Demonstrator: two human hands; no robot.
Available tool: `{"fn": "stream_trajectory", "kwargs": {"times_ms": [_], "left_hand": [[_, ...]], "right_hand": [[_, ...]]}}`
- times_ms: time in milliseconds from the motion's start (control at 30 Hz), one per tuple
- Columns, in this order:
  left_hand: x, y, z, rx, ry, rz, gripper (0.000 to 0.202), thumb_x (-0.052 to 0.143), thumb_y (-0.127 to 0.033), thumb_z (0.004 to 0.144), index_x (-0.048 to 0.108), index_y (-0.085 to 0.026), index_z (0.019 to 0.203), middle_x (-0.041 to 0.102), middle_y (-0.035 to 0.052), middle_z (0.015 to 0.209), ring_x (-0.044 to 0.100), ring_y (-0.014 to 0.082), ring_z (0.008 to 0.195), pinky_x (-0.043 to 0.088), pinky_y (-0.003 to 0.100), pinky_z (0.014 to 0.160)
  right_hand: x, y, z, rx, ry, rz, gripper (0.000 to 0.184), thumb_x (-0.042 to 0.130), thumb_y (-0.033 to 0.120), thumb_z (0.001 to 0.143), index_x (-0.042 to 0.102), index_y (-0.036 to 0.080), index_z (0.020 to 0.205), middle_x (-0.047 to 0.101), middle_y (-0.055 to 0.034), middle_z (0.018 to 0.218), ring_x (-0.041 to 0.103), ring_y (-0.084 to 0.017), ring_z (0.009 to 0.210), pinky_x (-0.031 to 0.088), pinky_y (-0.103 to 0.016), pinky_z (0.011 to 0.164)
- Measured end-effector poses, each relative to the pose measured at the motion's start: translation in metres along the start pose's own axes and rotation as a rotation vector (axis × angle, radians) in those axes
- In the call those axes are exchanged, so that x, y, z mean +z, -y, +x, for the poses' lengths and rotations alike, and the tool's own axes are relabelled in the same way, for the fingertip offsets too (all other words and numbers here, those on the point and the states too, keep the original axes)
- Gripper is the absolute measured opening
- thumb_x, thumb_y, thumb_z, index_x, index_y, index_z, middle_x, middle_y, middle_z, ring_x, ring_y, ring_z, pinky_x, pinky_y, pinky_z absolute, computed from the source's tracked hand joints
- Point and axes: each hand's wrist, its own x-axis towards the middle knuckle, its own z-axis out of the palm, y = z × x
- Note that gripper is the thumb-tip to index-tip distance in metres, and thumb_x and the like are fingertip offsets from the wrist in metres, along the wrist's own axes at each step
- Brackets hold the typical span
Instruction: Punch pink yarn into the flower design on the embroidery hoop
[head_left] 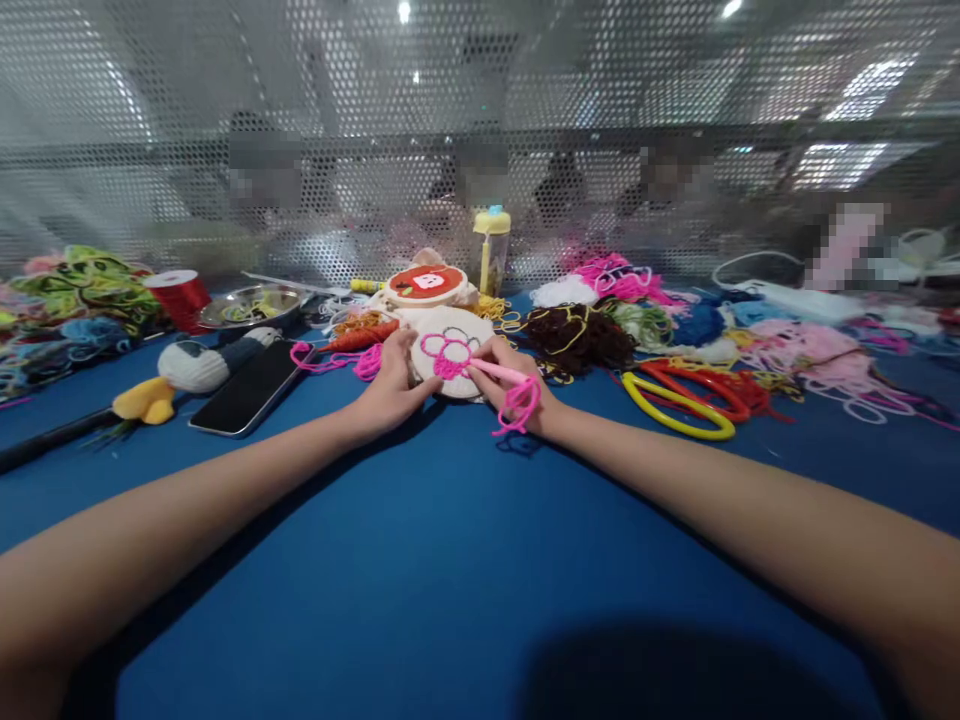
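A white embroidery hoop (424, 376) stands tilted near the table's far middle, its cloth drawn with a flower outline and partly filled with bright pink loops. My left hand (391, 385) grips the hoop's left edge, the thumb along its lower rim. In my right hand (529, 392) is a pink punch needle (499, 372), pinched in the fingers with its tip at the pink stitching. Pink yarn (517, 408) hangs looped from the pen's rear end. More pink yarn lies left of the hoop, beside an orange carrot-shaped piece (364, 338).
Behind stand a finished red hoop (426, 285) and a yellow-lidded bottle (493, 250). Left are a phone (255, 390), a metal dish (253, 305) and a red spool (178, 298). Right lie dark brown yarn (577, 337), yellow-handled scissors (679, 408) and pink yarn heaps. A perforated metal screen (360, 100) rises behind.
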Motion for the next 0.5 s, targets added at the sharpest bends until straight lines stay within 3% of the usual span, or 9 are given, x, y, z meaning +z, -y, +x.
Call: {"fn": "stream_trajectory", "kwargs": {"times_ms": [167,300,400,500], "left_hand": [[0.001,0.014,0.015,0.06,0.068,-0.137,0.069,0.056,-0.024,0.07,0.008,-0.021,0.12,0.019,0.0137,0.13,0.023,0.0257,0.123,0.024,0.045,0.1],[-0.001,0.014,0.014,0.037,0.091,-0.311,0.066,0.051,-0.022,0.074,0.004,-0.024,0.121,0.028,0.0123,0.123,0.035,0.0248,0.115,0.031,0.048,0.095],[-0.002,0.01,0.012,0.055,0.105,-0.274,0.059,0.048,-0.018,0.075,0.008,-0.021,0.119,0.035,0.0103,0.113,0.039,0.0231,0.11,0.032,0.048,0.094],[-0.004,0.008,0.009,0.132,0.136,-0.193,0.054,0.045,-0.015,0.076,0.012,-0.021,0.118,0.035,0.0099,0.11,0.037,0.0228,0.11,0.032,0.047,0.093]], "right_hand": [[0.0,-0.003,0.002,0.015,0.015,-0.001,0.012,0.049,0.027,0.075,0.046,0.016,0.078,0.056,-0.0012,0.069,0.05,-0.01,0.059,0.038,-0.022,0.053],[-0.002,-0.004,0.003,-0.003,0.045,0.0,0.01,0.049,0.026,0.075,0.05,0.016,0.076,0.057,-0.0011,0.068,0.051,-0.01,0.058,0.039,-0.023,0.055],[-0.003,-0.006,0.002,-0.072,0.039,-0.011,0.009,0.053,0.025,0.073,0.051,0.016,0.071,0.056,0.0005,0.066,0.052,-0.011,0.063,0.042,-0.032,0.072],[-0.004,-0.005,0.0,-0.17,-0.012,0.009,0.01,0.053,0.024,0.074,0.049,0.016,0.068,0.052,0.004,0.06,0.05,-0.009,0.06,0.034,-0.041,0.089]]}}
